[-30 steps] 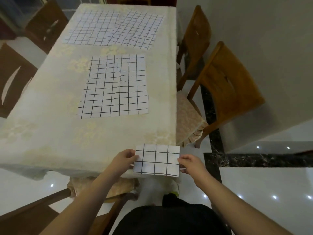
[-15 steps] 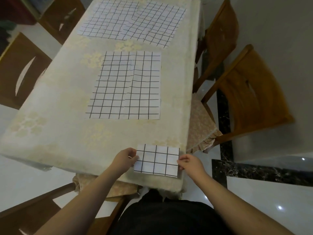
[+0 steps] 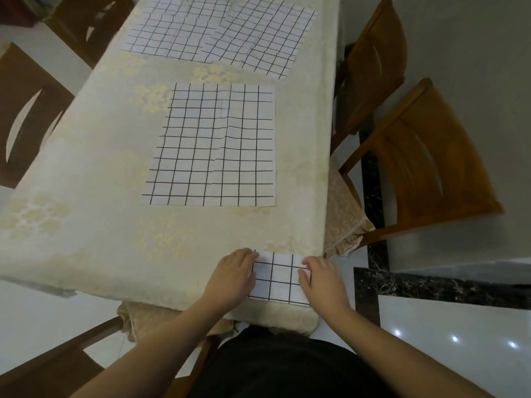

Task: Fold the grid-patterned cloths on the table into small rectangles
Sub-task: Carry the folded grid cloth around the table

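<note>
A small folded grid-patterned cloth (image 3: 277, 280) lies flat on the near right corner of the table (image 3: 94, 225). My left hand (image 3: 232, 278) rests on its left edge, and my right hand (image 3: 321, 280) covers its right edge with the fingers curled on it. One unfolded grid cloth (image 3: 212, 145) is spread in the middle of the table. Two more unfolded grid cloths (image 3: 172, 27) (image 3: 264, 38) lie overlapping at the far end.
A cream flowered tablecloth covers the table and hangs over its near edge. Two wooden chairs (image 3: 431, 156) (image 3: 373, 61) stand along the right side, dark chairs (image 3: 28, 110) on the left, and a cushioned chair (image 3: 138, 320) sits under the near edge.
The folded cloth, held by both hands at the table's near edge before, now lies on the near right corner. Both hands have slid further onto it.
</note>
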Tool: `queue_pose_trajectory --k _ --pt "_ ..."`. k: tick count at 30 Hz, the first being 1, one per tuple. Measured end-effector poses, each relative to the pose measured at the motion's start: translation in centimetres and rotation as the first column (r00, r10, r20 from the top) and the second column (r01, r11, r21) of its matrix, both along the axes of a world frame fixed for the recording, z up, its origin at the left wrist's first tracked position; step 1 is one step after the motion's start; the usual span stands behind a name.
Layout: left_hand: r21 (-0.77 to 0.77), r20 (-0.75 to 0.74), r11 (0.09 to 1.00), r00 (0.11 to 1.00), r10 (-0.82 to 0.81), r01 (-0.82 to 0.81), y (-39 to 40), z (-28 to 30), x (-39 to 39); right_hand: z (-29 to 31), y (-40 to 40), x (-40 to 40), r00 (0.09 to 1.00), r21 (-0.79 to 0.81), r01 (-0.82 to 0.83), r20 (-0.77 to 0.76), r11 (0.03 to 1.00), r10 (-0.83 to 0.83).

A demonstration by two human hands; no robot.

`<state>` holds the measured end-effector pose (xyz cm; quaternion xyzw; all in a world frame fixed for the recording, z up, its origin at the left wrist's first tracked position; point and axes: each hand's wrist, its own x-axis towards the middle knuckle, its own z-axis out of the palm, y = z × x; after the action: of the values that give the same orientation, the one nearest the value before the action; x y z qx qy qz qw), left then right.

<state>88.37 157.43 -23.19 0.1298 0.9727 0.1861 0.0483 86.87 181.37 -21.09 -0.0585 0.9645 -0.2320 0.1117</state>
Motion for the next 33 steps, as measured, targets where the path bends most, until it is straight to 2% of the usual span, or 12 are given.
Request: queue_pose_trajectory --k 2,4,8,11,15,29,33 --pt "-0.012 0.028 0.996 0.996 -0.085 0.085 1.4 -0.8 0.4 -0.7 -1.5 -0.3 0.988 0.122 -0.114 -0.088 0.986 0.125" --pt "-0.018 0.066 0.993 0.991 -0.116 0.117 2.1 -1.6 0.5 -1.4 -2.8 -0.5 0.973 0.223 -0.185 -0.098 0.957 0.211" --pt "-0.127 0.112 0.976 0.980 -0.164 0.178 2.3 -2.8 0.7 -3.0 -3.6 -0.1 0.958 0.297 -0.280 0.027 0.913 0.285" --pt "-0.150 0.143 0.971 0.976 -0.166 0.187 2.0 -3.3 1.1 -3.8 -3.1 0.1 0.948 0.335 -0.318 0.107 0.887 0.299" --pt "-0.155 0.169 0.967 0.970 -0.176 0.202 1.1 -3.3 1.1 -4.1 -1.5 0.3 0.935 0.353 -0.353 0.180 0.867 0.307" --pt "-0.207 0.307 0.940 0.930 -0.201 0.272 -3.0 -2.5 0.3 -3.2 0.7 0.3 0.937 0.375 -0.323 0.254 0.869 0.239" --pt "-0.197 0.286 0.937 0.931 -0.227 0.289 -3.1 -2.5 0.1 -3.1 0.6 0.2 0.932 0.345 -0.328 0.269 0.879 0.242"
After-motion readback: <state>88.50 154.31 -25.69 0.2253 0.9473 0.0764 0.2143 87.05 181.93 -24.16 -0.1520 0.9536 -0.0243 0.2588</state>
